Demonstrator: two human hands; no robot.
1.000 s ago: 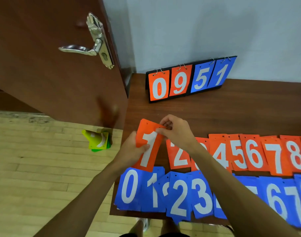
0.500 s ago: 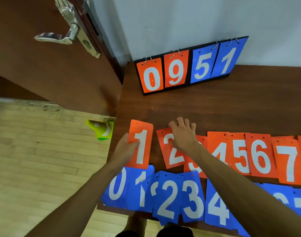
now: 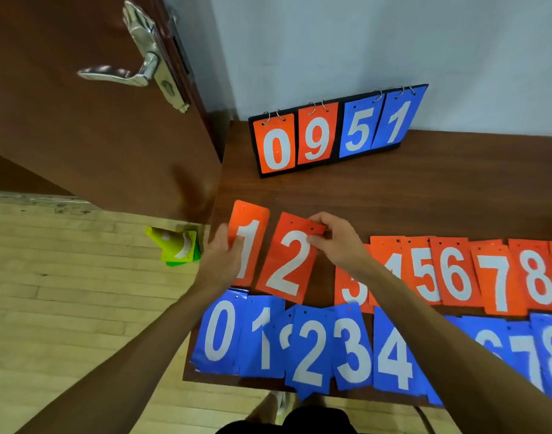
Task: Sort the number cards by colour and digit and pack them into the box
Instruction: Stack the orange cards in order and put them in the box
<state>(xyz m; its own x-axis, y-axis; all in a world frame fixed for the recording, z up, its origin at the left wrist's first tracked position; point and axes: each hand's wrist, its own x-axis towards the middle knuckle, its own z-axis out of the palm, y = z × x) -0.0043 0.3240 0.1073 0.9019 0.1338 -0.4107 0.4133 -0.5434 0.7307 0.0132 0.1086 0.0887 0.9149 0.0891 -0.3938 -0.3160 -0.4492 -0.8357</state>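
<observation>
cards (image 3: pixel 453 270) mostly sorted by colour and digit, left fingers (image 3: pixel 237 246) clamped on orange 1 (image 3: pixel 252 233), right fingers (image 3: pixel 323 218) pinching orange 2 (image 3: pixel 290 267), nothing boxed yet

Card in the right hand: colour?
Orange with a white digit, the 2 card; head view.

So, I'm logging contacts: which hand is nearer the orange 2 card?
Right. The right hand pinches the top right corner of the orange 2 card; the left hand grips the orange 1 card just to its left.
</observation>
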